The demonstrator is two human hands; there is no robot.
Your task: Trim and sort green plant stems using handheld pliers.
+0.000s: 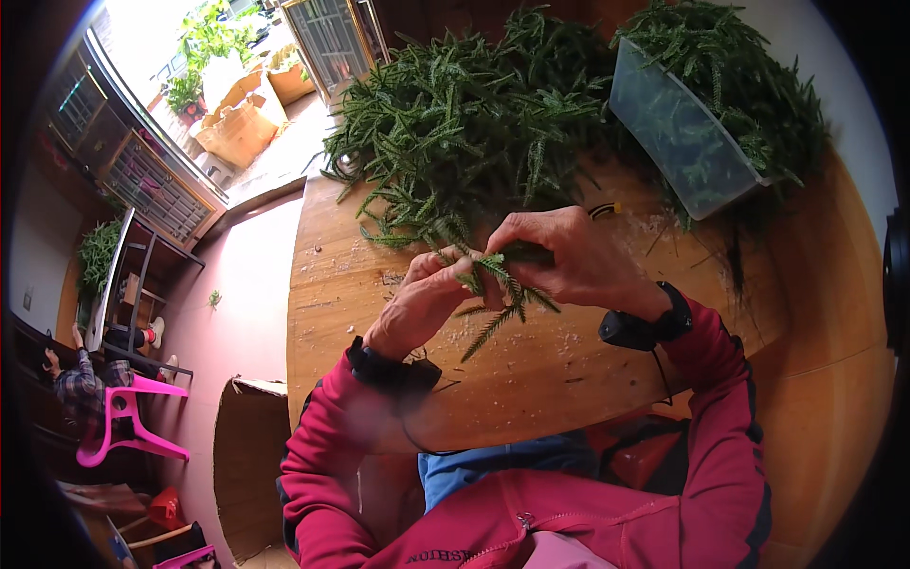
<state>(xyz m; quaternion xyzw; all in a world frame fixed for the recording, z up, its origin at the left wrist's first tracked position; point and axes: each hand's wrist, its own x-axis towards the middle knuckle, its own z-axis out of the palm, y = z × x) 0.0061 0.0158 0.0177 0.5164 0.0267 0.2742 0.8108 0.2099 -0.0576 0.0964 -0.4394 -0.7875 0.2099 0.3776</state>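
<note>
Both hands meet over the wooden table, in front of a big heap of green needle branches. My left hand pinches the left side of a small green needle sprig, whose tips fan out downward. Around the sprig's right side the fingers of my right hand are closed. Fingers partly hide the sprig's stem, so I cannot tell whether it is one piece or several held together. Branches of the heap reach down almost to my left fingertips.
A translucent plastic bin, tilted and full of branches, stands at the right. A small yellow-and-black object lies behind my right hand. Pale scraps litter the tabletop. An open cardboard box is at lower left; a person sits on a pink chair beyond.
</note>
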